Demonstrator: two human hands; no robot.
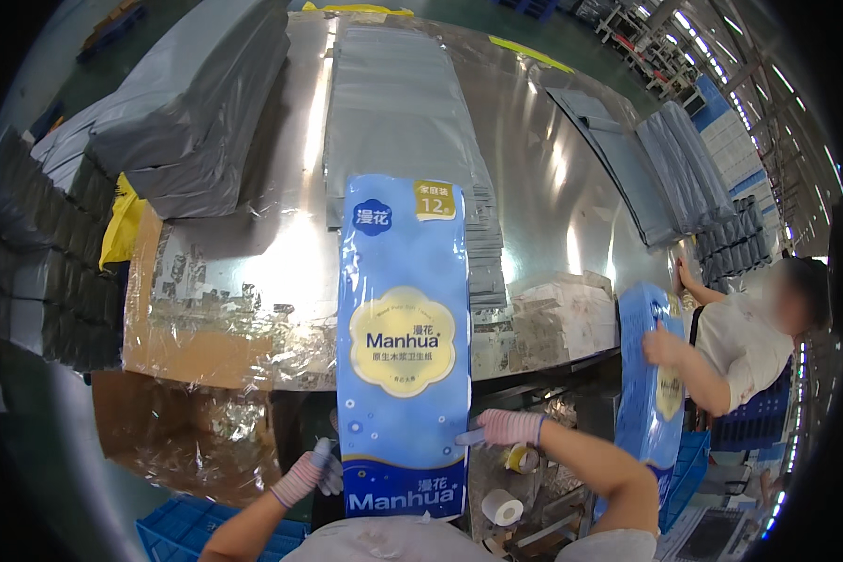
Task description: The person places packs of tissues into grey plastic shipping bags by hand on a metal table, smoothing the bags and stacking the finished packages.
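Note:
A long blue pack of toilet paper (407, 262), with a cream flower-shaped label in its middle, stands before me. Its lower end is close to my body and its upper part lies over a stack of flat grey plastic bags (393, 94). My left hand (312, 474), in a striped glove with pale fingertips, grips the pack's left side near the bottom. On the opposite edge, a little higher, my right hand (506, 428) wears a matching glove and presses its fingers to the pack. The undersides of both grips are hidden.
The shiny metal table (543, 178) carries a large grey wrapped bundle (197, 103) at left and more grey bags (618, 169) at right. A co-worker (740, 337) at right handles a similar blue pack (642, 375). An open cardboard box (178, 431) and tape roll (502, 507) sit below.

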